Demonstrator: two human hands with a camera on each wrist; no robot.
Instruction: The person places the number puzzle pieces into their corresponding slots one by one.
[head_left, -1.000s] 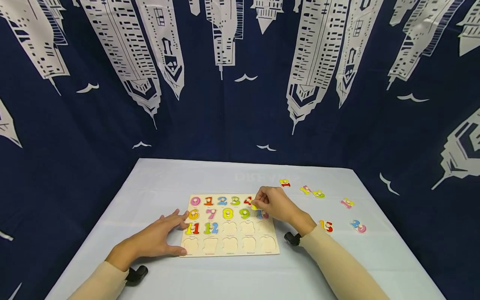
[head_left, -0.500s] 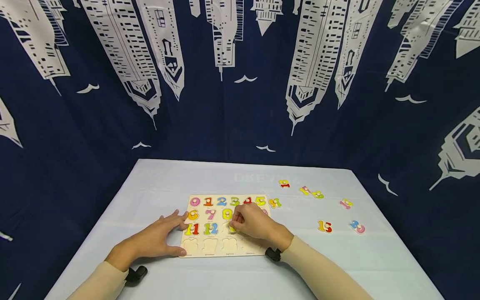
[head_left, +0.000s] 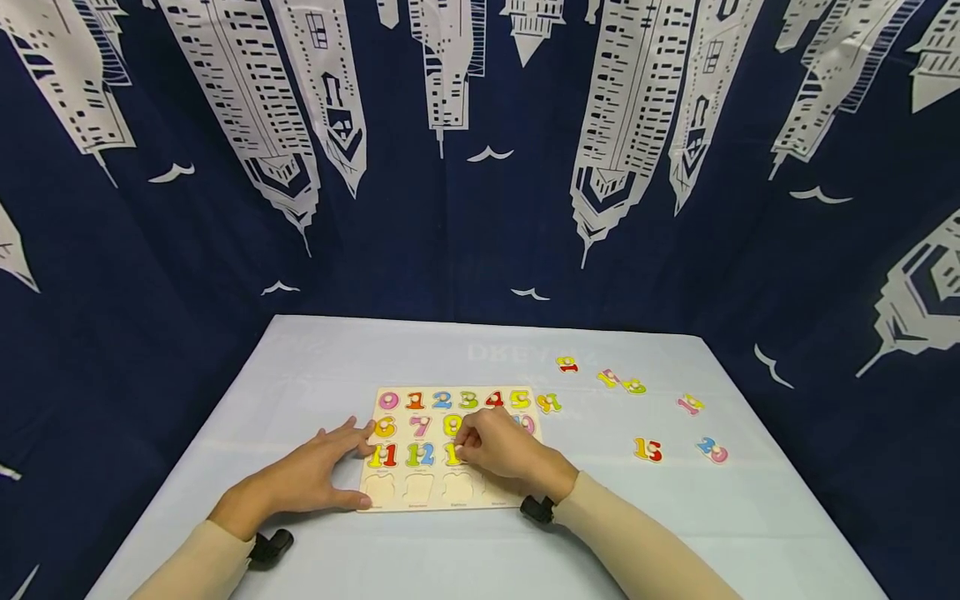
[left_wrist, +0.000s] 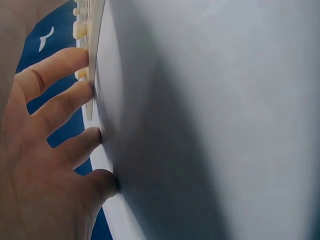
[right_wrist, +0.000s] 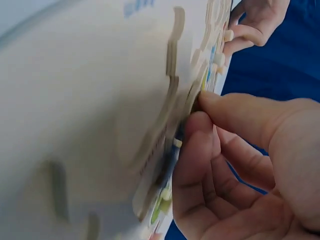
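We see a wooden number board (head_left: pixel 450 450) lying on the desk (head_left: pixel 480 550), which is covered with a pale grey cloth. Our left hand (head_left: pixel 315 477) rests flat at the left edge of the board with the fingers straight and spread, and it holds nothing; in the left wrist view the fingertips (left_wrist: pixel 82 90) touch the edge of the board. Our right hand (head_left: pixel 504 450) is over the third row of the board, with the fingers curled, and it pinches a yellow number piece (head_left: pixel 452 454) just beside the number 12 (head_left: pixel 420 454). The piece is at its slot in the board, but we cannot tell if it sits fully inside. In the right wrist view the picture is blurred, and we only see the thumb and fingers (right_wrist: pixel 200 150) closed on the small piece.

The two upper rows of the board are filled with coloured numbers. Some more pieces lie loose on the desk to the right of the board: one (head_left: pixel 548 403) just beside its upper right corner, a red and yellow 15 (head_left: pixel 648 449), and others further away near the far edge. Behind the desk hangs a dark blue curtain (head_left: pixel 480 167) with white buildings.
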